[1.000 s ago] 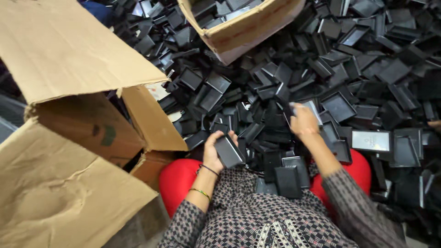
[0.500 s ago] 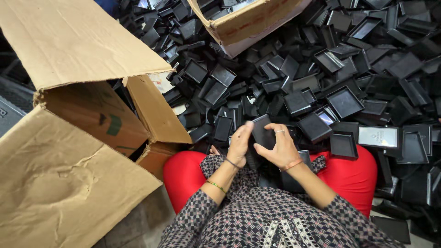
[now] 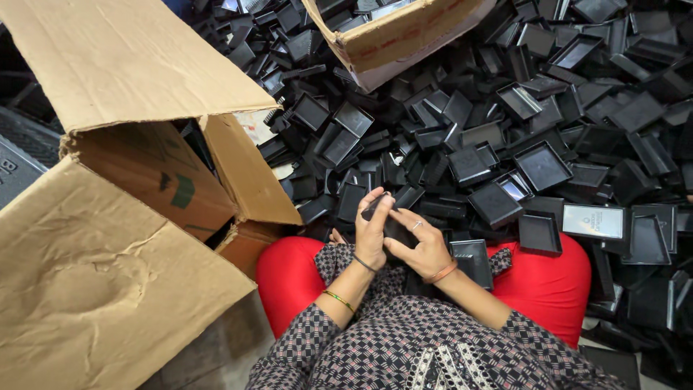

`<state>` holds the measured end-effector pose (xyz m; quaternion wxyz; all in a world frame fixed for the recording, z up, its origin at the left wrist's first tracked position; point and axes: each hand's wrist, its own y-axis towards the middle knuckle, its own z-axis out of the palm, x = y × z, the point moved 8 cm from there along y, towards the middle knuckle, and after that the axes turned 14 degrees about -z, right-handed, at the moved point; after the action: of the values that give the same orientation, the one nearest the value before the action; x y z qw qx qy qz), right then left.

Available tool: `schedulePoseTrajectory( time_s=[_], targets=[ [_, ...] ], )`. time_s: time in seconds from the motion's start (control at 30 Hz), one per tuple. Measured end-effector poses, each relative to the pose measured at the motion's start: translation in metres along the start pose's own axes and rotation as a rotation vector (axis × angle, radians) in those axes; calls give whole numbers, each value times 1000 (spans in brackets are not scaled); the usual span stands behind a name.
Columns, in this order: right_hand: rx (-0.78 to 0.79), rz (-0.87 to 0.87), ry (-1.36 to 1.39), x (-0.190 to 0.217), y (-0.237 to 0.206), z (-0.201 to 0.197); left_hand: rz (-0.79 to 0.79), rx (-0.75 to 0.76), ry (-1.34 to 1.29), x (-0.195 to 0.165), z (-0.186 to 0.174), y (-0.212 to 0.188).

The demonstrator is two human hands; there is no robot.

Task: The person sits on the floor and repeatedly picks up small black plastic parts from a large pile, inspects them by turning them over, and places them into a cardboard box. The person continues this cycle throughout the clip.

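Observation:
Both my hands meet over my lap on one small black plastic box. My left hand wraps its left side with the fingers upright along it. My right hand presses on it from the right, a ring on one finger. Most of the box is hidden between my palms. Another black box lies on my red-clad lap just right of my right wrist. A deep heap of black box halves covers the floor in front of me.
A big open cardboard carton lies on its side at my left, flaps spread. A second cardboard box holding black boxes stands at the top centre. Black trays crowd the right side down to my knee.
A second ago my hands were apart, the left holding a box and the right reaching into the heap. The right hand came back and both closed together on the box.

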<state>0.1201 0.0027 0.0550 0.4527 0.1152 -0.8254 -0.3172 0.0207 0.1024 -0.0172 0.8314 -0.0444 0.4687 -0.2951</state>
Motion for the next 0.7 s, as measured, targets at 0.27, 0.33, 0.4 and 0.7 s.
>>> schedulePoseTrajectory(
  time_s=[0.27, 0.33, 0.4, 0.7],
  targets=[
    [-101, 726, 974, -74, -42, 34, -66, 199, -298, -24, 2, -3],
    [-93, 786, 1009, -83, -44, 31, -41, 246, -274, -27, 5, -7],
    [-57, 746, 856, -92, -37, 15, -43, 290, -203, -26, 7, -8],
    [34, 458, 718, -51, -19, 0, 57, -64, 640, -27, -25, 2]
  ],
)
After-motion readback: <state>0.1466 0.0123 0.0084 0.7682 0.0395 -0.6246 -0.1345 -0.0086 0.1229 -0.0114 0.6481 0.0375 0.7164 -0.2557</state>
